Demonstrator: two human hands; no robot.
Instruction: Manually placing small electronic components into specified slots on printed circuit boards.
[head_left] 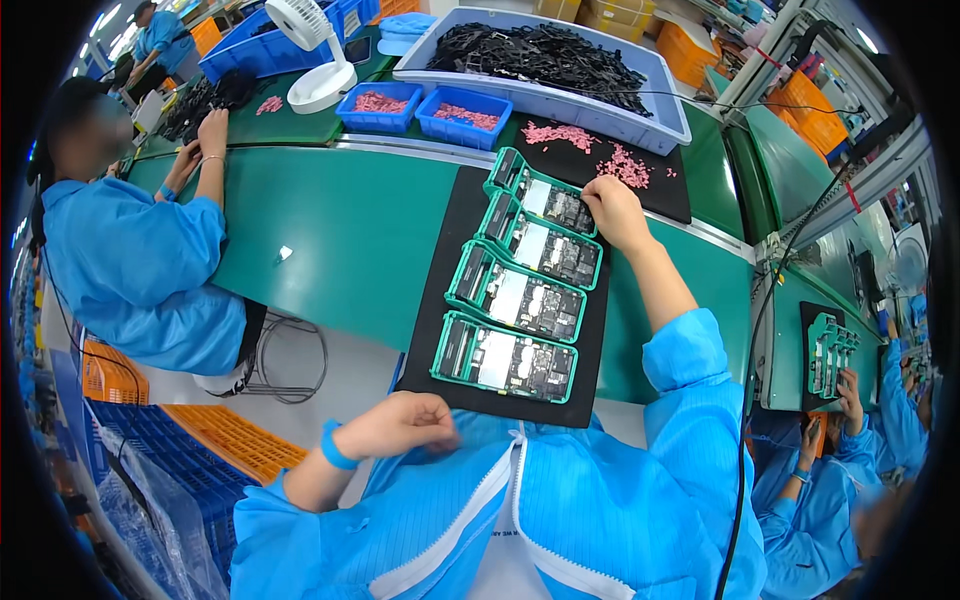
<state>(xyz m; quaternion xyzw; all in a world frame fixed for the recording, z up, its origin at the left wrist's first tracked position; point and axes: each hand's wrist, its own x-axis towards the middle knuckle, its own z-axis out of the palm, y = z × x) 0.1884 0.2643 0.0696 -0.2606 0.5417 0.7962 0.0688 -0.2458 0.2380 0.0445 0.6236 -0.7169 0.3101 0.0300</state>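
Several green holders (452,345), each with an opened phone body and exposed circuit board, lie in a column on a black mat (440,270). My right hand (615,212) is at the right end of the farthest phone body (550,200), its thumb and fingers pinched together there. Whatever lies between those fingertips is too small to make out. Close to my body, left of the nearest phone body (510,360), my left hand (400,425) hovers with curled fingers. Its fingertips are slightly blurred, and any small thing in them is hidden.
Beyond the mat lie loose pink pieces (622,165), two blue bins (380,105) of similar pieces and a large tub (670,125) of black parts. A white fan (322,90) stands far left. Co-workers sit left (130,240) and right (820,530). A cable (745,440) hangs at right.
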